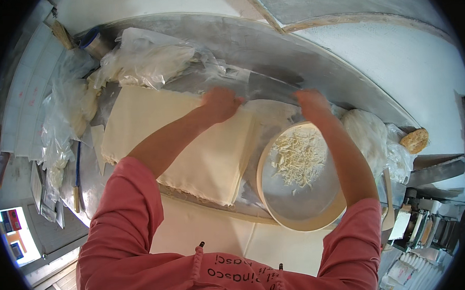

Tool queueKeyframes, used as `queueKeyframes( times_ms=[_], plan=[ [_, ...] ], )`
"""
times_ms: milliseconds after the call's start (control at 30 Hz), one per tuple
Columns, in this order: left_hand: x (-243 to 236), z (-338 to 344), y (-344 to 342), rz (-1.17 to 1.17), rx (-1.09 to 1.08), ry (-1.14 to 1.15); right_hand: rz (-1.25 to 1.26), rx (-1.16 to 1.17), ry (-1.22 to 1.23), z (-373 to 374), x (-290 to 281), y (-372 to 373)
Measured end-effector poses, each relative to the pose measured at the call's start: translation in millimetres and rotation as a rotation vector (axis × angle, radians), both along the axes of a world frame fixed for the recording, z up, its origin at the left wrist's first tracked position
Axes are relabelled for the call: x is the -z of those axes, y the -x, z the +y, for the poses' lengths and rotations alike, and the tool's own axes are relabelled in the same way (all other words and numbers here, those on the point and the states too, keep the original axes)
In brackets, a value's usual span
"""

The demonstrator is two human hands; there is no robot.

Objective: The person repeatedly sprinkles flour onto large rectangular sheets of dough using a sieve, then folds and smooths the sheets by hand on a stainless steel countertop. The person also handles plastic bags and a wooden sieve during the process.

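Note:
A thick stack of pale, thin dough sheets lies on the metal worktop. My left hand rests at its top right corner, fingers curled; what they hold is hard to make out. My right hand is closed above a wrinkled pale sheet, beyond the round sieve; what is in its fingers is hidden. The wooden-rimmed sieve sits right of the stack, under my right forearm, with thin pale shreds in it.
Crumpled plastic bags line the back and left, more lie right. A metal canister is at back left, a blue-handled tool at left. A bread piece, wooden paddle and metal machinery are at right.

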State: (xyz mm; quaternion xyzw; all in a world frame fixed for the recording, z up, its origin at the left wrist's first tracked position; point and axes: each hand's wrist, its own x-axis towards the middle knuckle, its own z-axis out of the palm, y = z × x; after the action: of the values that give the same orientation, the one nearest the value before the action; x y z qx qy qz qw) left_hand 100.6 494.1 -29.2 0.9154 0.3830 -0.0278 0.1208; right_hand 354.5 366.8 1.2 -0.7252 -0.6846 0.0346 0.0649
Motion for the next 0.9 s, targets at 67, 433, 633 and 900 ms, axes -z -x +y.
queueKeyframes(
  times_ms=[67,433,633,900],
  plan=[
    [-2,-8,-17,-0.020,0.088,0.120,0.233,0.085,-0.028,-7,-17,-18],
    [-26,-72,-53,-0.303,-0.085,0.146,0.551,0.165,0.306,-69,-4,-83],
    [-44,-151,-16,-0.159,-0.007,0.617,0.613,0.154,0.262,-52,-41,-61],
    [-105,-122,74,-0.388,-0.209,0.855,0.704,0.232,0.164,-16,-59,-48]
  ],
)
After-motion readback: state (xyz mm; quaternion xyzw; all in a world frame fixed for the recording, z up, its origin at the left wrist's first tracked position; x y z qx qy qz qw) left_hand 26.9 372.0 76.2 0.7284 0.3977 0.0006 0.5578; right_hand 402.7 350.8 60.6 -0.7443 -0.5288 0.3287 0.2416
